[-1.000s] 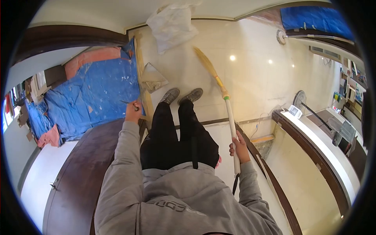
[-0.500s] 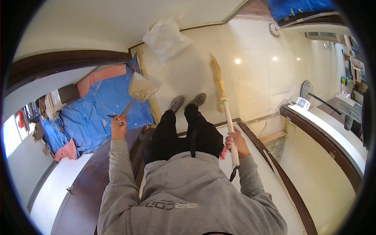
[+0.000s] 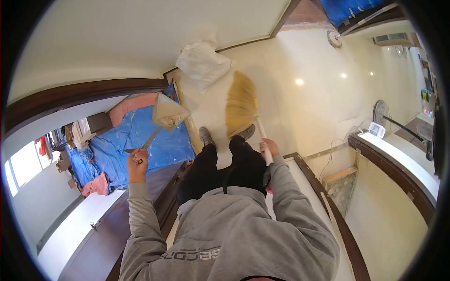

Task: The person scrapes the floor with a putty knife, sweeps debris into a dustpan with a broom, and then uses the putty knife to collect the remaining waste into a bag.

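My left hand (image 3: 138,166) is closed round the handle of a dustpan (image 3: 168,113). The pale pan sits at the end of the handle, by the doorway edge where the blue sheet meets the light floor. In my right hand (image 3: 269,147) is the pale handle of a straw broom (image 3: 241,104), fingers wrapped round it. Its yellow bristles are fanned out broadside, in front of my right shoe (image 3: 247,132) and partly covering it from view. A white plastic sack (image 3: 202,63) slumps against the wall just beyond the bristles.
Blue sheeting (image 3: 129,140) covers the floor on the left, beside a dark door (image 3: 112,220). On the right are a standing fan (image 3: 380,112), a white-topped ledge (image 3: 393,154) with dark trim, and a cable (image 3: 328,157) on the floor.
The broom has swung left, its bristles turning from edge-on to a wide fan nearer the sack and my shoes. My right hand moved slightly forward and left. The dustpan remains held.
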Demonstrator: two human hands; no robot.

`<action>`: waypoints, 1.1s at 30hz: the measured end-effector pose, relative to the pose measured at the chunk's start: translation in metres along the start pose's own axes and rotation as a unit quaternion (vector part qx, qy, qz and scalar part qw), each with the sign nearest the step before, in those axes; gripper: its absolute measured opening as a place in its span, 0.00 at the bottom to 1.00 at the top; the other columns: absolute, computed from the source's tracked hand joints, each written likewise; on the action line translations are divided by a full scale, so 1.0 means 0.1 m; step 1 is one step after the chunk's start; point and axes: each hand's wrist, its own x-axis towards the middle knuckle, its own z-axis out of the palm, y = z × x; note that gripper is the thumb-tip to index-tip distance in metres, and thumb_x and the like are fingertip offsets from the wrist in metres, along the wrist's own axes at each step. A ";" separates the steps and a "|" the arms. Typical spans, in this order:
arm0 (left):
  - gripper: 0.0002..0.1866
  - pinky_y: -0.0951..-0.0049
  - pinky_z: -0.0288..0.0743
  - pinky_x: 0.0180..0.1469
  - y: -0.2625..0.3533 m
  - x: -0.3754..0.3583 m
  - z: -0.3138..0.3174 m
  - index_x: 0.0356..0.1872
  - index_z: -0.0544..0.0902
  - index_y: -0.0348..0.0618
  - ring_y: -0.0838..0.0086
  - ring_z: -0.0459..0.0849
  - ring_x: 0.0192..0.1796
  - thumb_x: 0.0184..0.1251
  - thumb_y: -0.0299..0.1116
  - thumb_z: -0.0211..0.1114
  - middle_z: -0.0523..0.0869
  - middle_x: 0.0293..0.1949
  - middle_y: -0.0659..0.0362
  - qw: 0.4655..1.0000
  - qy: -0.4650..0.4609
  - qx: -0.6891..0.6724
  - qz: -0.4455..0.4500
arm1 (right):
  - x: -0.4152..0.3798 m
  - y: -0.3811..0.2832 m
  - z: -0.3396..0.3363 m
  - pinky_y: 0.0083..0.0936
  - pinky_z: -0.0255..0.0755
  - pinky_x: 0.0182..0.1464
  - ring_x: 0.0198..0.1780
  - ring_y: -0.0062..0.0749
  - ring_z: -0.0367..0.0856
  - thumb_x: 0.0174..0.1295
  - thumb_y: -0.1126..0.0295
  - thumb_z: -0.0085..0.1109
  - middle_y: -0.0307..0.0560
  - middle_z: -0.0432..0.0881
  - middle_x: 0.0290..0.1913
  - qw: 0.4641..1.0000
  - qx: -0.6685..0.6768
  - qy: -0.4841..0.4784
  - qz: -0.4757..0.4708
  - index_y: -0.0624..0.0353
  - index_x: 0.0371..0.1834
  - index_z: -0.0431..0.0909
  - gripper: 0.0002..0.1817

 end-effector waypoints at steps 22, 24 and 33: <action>0.05 0.81 0.71 0.22 -0.44 0.55 0.45 0.31 0.66 0.36 0.78 0.71 0.21 0.64 0.26 0.51 0.70 0.25 0.58 0.999 0.010 0.039 -0.024 | -1.24 -1.53 2.71 0.25 0.71 0.32 0.30 0.30 0.73 0.62 0.73 0.43 0.46 0.73 0.27 0.920 0.081 -0.085 -0.373 0.63 0.30 0.71 0.08; 0.05 0.82 0.72 0.22 -0.51 0.61 0.61 0.31 0.66 0.36 0.78 0.71 0.21 0.64 0.26 0.51 0.70 0.25 0.59 0.998 0.004 0.062 0.024 | -0.97 -1.70 2.99 0.25 0.71 0.32 0.29 0.29 0.72 0.62 0.74 0.42 0.44 0.74 0.28 0.920 0.091 -0.054 -0.377 0.64 0.32 0.72 0.08; 0.08 0.82 0.65 0.20 -0.70 0.38 1.01 0.37 0.68 0.31 0.81 0.69 0.20 0.68 0.28 0.51 0.70 0.23 0.60 1.000 0.003 -0.003 0.003 | 0.64 -2.45 4.32 0.20 0.65 0.23 0.24 0.27 0.69 0.60 0.75 0.40 0.44 0.72 0.26 0.927 0.139 -0.039 -0.347 0.65 0.35 0.73 0.09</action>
